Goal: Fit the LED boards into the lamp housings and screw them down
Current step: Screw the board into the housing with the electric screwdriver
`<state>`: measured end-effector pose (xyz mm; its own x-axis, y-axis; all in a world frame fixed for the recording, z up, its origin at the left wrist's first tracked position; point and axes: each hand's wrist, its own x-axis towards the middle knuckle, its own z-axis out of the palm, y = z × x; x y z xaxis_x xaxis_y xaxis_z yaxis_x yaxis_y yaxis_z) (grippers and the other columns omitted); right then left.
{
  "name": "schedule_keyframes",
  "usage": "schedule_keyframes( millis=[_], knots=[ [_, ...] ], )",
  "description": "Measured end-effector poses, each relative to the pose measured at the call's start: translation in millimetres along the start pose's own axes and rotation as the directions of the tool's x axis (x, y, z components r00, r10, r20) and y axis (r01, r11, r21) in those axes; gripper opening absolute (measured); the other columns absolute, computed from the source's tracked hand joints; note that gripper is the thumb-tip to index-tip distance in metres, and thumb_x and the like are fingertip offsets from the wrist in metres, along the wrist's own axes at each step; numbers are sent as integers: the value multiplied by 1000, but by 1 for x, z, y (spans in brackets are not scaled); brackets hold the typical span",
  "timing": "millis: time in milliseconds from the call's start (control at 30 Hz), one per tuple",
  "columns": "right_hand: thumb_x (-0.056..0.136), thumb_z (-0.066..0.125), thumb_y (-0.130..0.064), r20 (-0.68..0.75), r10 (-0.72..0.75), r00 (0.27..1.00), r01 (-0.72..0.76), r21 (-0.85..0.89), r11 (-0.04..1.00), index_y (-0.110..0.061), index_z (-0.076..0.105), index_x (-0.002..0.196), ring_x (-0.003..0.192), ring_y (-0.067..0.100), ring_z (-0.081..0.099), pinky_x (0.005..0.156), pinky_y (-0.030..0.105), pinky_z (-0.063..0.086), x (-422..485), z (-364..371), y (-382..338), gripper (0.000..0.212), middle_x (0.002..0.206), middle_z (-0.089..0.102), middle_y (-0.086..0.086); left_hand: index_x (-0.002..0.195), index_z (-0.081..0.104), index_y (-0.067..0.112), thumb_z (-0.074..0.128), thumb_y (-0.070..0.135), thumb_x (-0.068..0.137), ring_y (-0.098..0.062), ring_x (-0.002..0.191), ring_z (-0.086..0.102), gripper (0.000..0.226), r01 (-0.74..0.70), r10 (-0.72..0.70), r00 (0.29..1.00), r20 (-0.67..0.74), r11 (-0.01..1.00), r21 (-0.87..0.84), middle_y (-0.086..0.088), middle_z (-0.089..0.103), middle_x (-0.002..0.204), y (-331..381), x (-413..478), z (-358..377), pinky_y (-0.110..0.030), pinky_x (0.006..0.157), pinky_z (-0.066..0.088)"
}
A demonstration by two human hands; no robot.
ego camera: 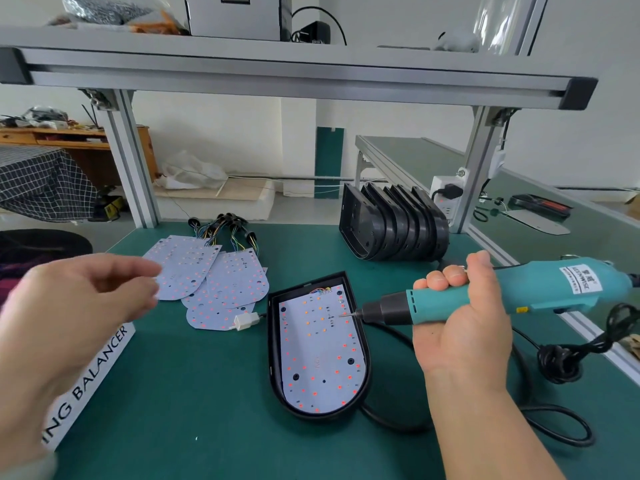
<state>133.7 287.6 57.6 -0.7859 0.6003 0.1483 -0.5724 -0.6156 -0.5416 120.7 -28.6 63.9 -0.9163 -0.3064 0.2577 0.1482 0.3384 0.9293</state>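
Lying flat near the middle of the green bench is a black lamp housing, with its rounded end toward the near edge. One LED board sits inside this housing, white with rows of small red and orange dots, and coloured wires show at its far end.

The right hand is clamped around a teal electric screwdriver, held almost level. The bit points left and its tip is over the right side of the board, near the far end; I cannot tell if it touches. A black cable runs from the tool along the right side of the bench.

The left hand is blurred, in the air over the left edge of the bench, with the fingers loosely apart and holding nothing. Under it lies a white box with the printed word "BALANCER".

More loose LED boards lie overlapped toward the far left of the bench, with wire bundles behind them, and a white connector lies just beside the housing. At the far right corner a row of empty black housings stands on edge.
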Motion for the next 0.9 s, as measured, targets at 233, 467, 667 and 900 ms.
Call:
schedule_keyframes(
  millis=[233,467,667,900],
  knots=[
    [96,55,-27,-18,9,1000,-8,41,999,-23,45,79,52,9,42,58,21,44,-1,2,-6,20,61,42,-11,76,64,10,54,-8,89,-6,45,54,25,210,-95,959,267,871,-444,3,59,51,31,-33,92,-13,45,46],
    [95,55,-29,-4,26,1000,-25,134,991,-27,57,54,50,7,44,58,20,45,-5,9,-10,42,59,43,-12,73,68,10,61,10,90,-8,49,60,19,264,-150,937,315,896,-358,-2,68,61,15,-57,117,-16,46,48],
    [95,55,-29,19,37,999,-40,170,985,-27,56,58,50,7,43,57,20,45,-7,12,-11,37,59,43,-12,71,69,9,61,13,91,-10,50,60,21,349,-215,906,366,869,-352,-4,69,62,23,-66,126,-17,45,48],
    [94,56,-29,34,72,997,-77,164,983,-26,54,59,49,6,43,56,18,46,-13,13,-8,35,58,43,-12,64,75,16,64,16,87,-13,52,62,26,338,-149,886,439,855,-392,-7,70,66,31,-72,130,-17,45,47]
  ],
)
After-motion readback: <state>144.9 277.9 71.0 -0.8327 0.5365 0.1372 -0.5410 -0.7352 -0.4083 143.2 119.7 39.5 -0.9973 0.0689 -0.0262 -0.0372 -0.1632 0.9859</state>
